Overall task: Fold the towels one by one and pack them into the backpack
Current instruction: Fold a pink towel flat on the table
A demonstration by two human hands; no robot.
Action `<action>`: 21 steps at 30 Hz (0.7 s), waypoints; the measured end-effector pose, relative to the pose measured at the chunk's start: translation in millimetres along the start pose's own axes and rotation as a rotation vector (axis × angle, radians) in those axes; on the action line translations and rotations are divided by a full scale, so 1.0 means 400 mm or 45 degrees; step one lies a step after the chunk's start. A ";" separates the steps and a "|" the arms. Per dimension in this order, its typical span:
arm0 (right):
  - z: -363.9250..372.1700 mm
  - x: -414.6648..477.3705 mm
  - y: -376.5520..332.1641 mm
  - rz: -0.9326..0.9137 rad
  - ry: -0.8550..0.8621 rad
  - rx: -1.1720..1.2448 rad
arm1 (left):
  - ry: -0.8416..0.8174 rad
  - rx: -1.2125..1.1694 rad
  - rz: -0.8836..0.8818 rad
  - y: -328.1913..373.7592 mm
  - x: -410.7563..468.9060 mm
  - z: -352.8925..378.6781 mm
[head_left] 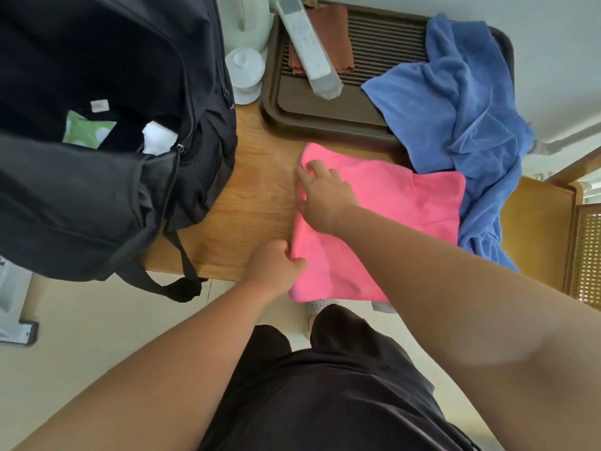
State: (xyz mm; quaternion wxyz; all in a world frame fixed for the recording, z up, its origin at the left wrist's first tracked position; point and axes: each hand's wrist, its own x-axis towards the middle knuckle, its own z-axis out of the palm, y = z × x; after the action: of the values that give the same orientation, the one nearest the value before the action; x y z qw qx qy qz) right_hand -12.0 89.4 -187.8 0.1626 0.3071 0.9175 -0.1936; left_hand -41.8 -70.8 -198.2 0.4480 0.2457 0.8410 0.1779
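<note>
The pink towel (390, 206) lies flat on the wooden table (253, 196) as a rough square, its near edge hanging a little over the table's near side. The left hand (276, 265) pinches its near left edge. The right hand (325, 200) lies on the far left corner with fingers spread, pressing it down. The hands are apart, both on the towel's left side.

I judge this as mid-fold on the pink one: the next move likely calls for bringing that left edge across to the right and keeping the corners matched.

The blue towel (455, 102) sits crumpled to the right, draped over a brown tray (325, 118). The backpack (97, 190) stands open at the left, waiting
</note>
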 end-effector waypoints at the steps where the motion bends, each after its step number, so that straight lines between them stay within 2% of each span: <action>1: -0.007 0.008 -0.013 -0.014 0.007 0.039 | 0.035 -0.083 -0.034 -0.008 -0.001 -0.020; 4: -0.020 0.042 -0.076 -0.043 0.037 0.127 | 0.171 -0.162 -0.112 -0.041 0.005 -0.093; 7: -0.015 0.083 -0.141 -0.074 0.059 0.193 | 0.352 -0.050 -0.089 -0.079 0.014 -0.164; 9: -0.005 0.101 -0.170 -0.082 -0.006 0.255 | 0.387 0.042 -0.060 -0.096 0.015 -0.194; 13: 0.007 0.083 -0.155 -0.067 -0.084 0.360 | 0.332 0.444 0.031 -0.088 0.003 -0.204; 16: 0.010 0.018 -0.066 0.083 0.048 0.355 | 0.373 0.713 0.262 -0.058 -0.012 -0.177; 21: 0.038 -0.146 0.108 0.400 0.203 0.337 | 0.005 0.816 0.579 0.016 -0.009 -0.085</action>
State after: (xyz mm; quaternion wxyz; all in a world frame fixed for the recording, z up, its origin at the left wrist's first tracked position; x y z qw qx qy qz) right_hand 62.1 85.3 -187.7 0.0761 0.4793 0.8348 -0.2598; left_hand -67.2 -70.4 -174.3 0.2962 0.5528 0.7789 0.0016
